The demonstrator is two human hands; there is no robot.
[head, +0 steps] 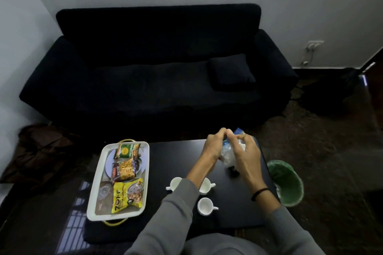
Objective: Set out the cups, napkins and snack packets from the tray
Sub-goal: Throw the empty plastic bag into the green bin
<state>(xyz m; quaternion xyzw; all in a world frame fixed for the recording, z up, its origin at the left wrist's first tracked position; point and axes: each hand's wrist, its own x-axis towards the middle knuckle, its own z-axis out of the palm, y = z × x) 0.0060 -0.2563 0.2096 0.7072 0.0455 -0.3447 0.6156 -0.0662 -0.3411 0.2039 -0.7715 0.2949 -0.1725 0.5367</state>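
Observation:
Both hands hold a clear plastic packet of white napkins [228, 154] with a blue top above the far right of the black table [176, 161]. My left hand [213, 145] pinches its top edge, and my right hand [246, 151] grips its right side. Three white cups stand on the table: one [175, 184] left of my left forearm, one [206, 186] partly hidden behind it, one [205, 206] nearer me. The white tray [94, 192] on the left carries a green snack packet [127, 150], a maroon one [124, 170] and a yellow one [127, 195].
A dark sofa [155, 72] with a cushion stands behind the table. A bin with a green liner [287, 182] sits at the table's right edge. Dark cloth [37, 147] lies on the floor at left. A plate and a glass lid lie under the packets in the tray.

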